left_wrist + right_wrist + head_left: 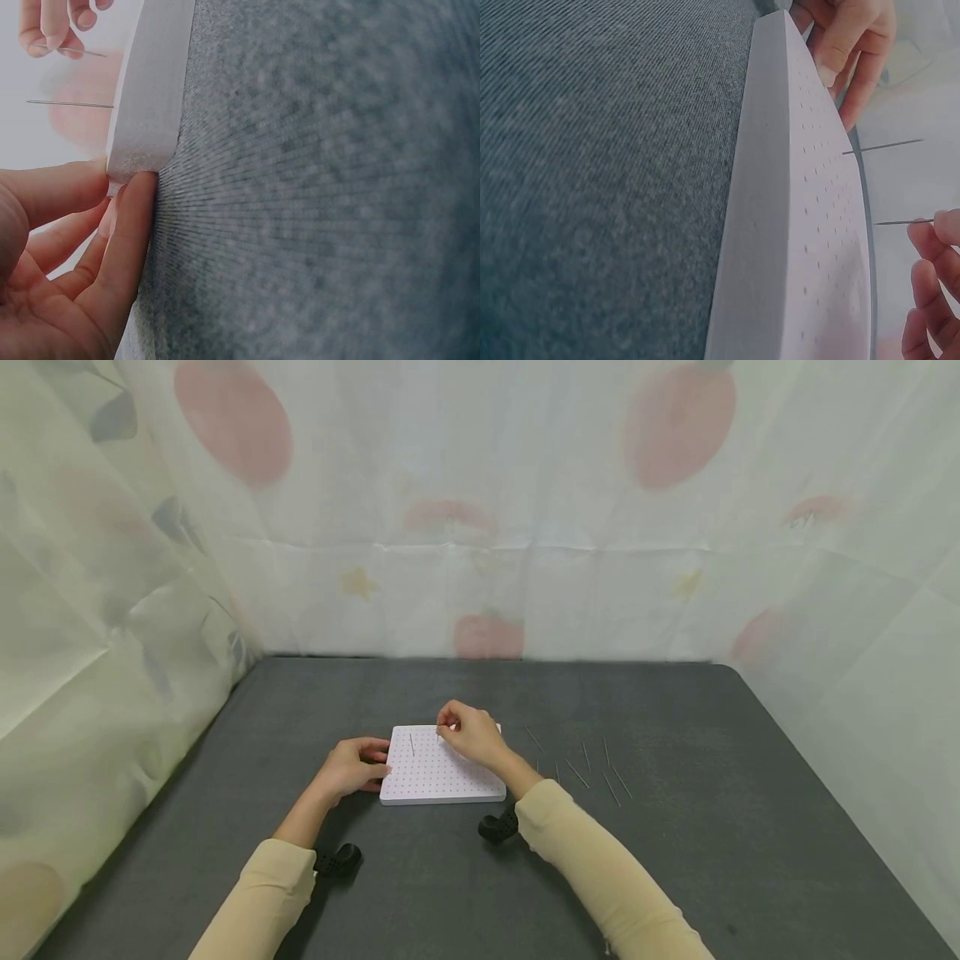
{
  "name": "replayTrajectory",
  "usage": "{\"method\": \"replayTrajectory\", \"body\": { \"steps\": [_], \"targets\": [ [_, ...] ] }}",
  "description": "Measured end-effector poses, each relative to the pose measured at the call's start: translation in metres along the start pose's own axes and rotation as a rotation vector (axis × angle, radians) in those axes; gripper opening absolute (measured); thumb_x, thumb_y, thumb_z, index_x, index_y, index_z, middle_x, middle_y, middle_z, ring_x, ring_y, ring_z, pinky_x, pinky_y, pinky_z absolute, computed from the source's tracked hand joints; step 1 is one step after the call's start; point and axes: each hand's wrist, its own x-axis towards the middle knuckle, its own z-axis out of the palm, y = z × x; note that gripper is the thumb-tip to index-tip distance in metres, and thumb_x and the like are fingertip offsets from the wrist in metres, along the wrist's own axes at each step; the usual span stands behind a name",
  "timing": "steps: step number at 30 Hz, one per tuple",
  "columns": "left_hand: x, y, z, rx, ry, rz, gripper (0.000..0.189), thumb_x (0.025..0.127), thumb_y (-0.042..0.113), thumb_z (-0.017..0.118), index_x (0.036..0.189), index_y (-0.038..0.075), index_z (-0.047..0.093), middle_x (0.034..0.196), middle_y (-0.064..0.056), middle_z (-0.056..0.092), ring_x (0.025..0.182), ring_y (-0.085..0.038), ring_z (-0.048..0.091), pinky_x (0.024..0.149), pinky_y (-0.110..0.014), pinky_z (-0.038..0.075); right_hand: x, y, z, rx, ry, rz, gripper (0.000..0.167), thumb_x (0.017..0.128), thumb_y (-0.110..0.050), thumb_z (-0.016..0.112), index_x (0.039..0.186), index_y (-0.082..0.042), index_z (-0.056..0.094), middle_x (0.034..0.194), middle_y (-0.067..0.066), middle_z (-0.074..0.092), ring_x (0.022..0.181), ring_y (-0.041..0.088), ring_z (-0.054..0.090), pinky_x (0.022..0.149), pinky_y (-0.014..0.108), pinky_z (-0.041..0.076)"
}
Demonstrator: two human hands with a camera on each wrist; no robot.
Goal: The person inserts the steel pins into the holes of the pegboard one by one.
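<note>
A white board [442, 787] with rows of small holes lies flat on the dark table. My left hand [347, 768] grips its left edge, the thumb at the top edge and the fingers along the side, as the left wrist view shows. Over the board's far part, my right hand [472, 737] pinches a thin metal needle [901, 222] between thumb and fingertip. The needle's pointed end is free and directed at the board's face. Another needle [71, 103] stands upright in the board, left of the pinched one.
Several loose needles [577, 774] lie scattered on the dark table [720, 827] to the right of the board. Some sit close by the right forearm. Patterned curtains [585, 602] hang behind the table and along both sides. A black wrist device [341, 860] is on the left wrist.
</note>
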Motion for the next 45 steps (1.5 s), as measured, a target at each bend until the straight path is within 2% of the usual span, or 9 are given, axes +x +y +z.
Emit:
{"method": "replayTrajectory", "body": {
  "steps": [15, 30, 45],
  "targets": [
    [-0.001, 0.002, -0.001, 0.005, 0.007, -0.004, 0.048, 0.082, 0.003, 0.066, 0.127, -0.001, 0.051, 0.111, -0.020, 0.056, 0.080, -0.018, 0.063, 0.064, -0.033, 0.058, 0.003, -0.003, 0.012, -0.046, -0.033, -0.032, 0.005, 0.085, -0.019, 0.064, 0.085, -0.019, 0.060, 0.082, -0.007, 0.065, 0.069, 0.006, 0.056, 0.059, 0.017, 0.042],
    [-0.002, 0.003, -0.002, -0.010, -0.014, -0.003, 0.048, 0.083, 0.004, 0.066, 0.128, -0.001, 0.050, 0.113, -0.022, 0.056, 0.082, -0.021, 0.064, 0.064, -0.034, 0.058, 0.003, -0.006, 0.013, -0.076, -0.076, -0.053, 0.004, 0.087, -0.019, 0.063, 0.088, -0.019, 0.060, 0.086, -0.006, 0.065, 0.072, 0.006, 0.058, 0.059, 0.018, 0.044],
    [0.000, 0.000, -0.002, -0.011, -0.013, 0.009, 0.049, 0.083, 0.003, 0.065, 0.129, -0.002, 0.049, 0.113, -0.022, 0.056, 0.081, -0.020, 0.064, 0.065, -0.034, 0.058, 0.002, -0.004, 0.018, -0.106, -0.092, -0.042, 0.004, 0.086, -0.019, 0.062, 0.088, -0.019, 0.059, 0.086, -0.008, 0.064, 0.071, 0.004, 0.056, 0.058, 0.018, 0.042]
  ]
}}
